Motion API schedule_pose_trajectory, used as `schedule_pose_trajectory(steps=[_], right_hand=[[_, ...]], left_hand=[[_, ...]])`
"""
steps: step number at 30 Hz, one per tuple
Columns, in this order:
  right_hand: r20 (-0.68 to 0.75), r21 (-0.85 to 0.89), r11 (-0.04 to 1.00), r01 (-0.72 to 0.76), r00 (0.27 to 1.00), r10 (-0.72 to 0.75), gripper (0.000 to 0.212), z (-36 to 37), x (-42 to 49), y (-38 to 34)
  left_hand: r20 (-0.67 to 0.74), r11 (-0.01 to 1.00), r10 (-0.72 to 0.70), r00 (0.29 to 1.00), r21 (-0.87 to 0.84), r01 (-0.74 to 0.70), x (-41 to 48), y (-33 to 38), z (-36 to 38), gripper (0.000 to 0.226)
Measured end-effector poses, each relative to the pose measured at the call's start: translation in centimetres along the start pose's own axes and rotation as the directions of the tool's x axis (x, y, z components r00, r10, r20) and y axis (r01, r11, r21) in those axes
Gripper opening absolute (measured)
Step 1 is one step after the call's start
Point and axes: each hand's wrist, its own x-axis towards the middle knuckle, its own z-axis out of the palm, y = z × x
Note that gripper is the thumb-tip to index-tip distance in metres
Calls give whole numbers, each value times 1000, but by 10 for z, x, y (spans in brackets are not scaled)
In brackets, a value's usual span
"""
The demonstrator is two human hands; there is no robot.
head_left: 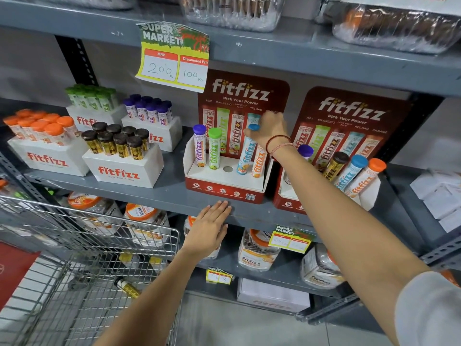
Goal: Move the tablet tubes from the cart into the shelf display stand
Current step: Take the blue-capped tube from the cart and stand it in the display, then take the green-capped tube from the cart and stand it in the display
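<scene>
A red and white fitfizz display stand (224,189) sits on the grey shelf. Standing in it are a purple-capped tube (199,148), a green-capped tube (214,151), a blue-capped tube (245,156) and an orange tube (258,162). One hole (227,169) in the middle is empty. My right hand (268,132) reaches over the stand, its fingertips pinching the blue tube's cap. My left hand (212,228) lies flat and open against the shelf's front edge below the stand. A dark-capped yellow tube (127,287) lies in the wire cart (99,245).
A second, full fitfizz stand (324,176) stands to the right under my forearm. White boxes of orange, brown, purple and green tubes (119,156) fill the shelf's left. Jars sit on the lower shelf (257,250). A price tag (174,56) hangs above.
</scene>
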Motion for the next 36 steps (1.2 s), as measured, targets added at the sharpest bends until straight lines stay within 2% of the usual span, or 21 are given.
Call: schedule_pose_trajectory(steps=[2,6,14,17,19,22,25,28,31,33,36], right_hand=[[2,-46,999,4,1000,-4,28,1,-1,-1],[-9,-234,971,46,999,-50,38,7,-9,-5],[-15,-321,944,77,996,-86,50,14,-15,-6],[7,-284,956,70,997,-71,53,11,-19,-6],[-57,-198,978,72,995,-84,53,10,-27,-6],[-216,-110,981,162,959,-183,48,17,-47,-11],[-257,-29,963,267,929,-265,37,37,-72,-27],[-172,86,942,325,936,-307,25,71,-96,-49],[-14,151,912,382,923,-384,22,114,-123,-74],[132,174,894,413,890,-436,22,145,-141,-88],[379,162,883,441,798,-468,20,193,-166,-105]], left_hand=[[3,1000,-7,1000,-1,7,0,0,1,48],[7,1000,-11,1000,-12,11,0,0,0,47],[6,999,-20,1000,-44,21,-1,3,-4,46],[28,999,-19,999,-36,20,0,4,-6,46],[27,997,-41,999,-67,42,1,3,-11,44],[-51,979,-160,986,-135,152,-2,-8,-29,41],[-111,958,-271,956,-126,257,-18,-31,-49,38],[-146,915,-399,905,-124,384,-50,-53,-62,35],[-139,875,-484,864,-101,473,-97,-67,-64,34],[-101,823,-568,817,-98,559,-132,-72,-59,35],[-39,751,-658,752,-89,654,-184,-74,-52,34]])
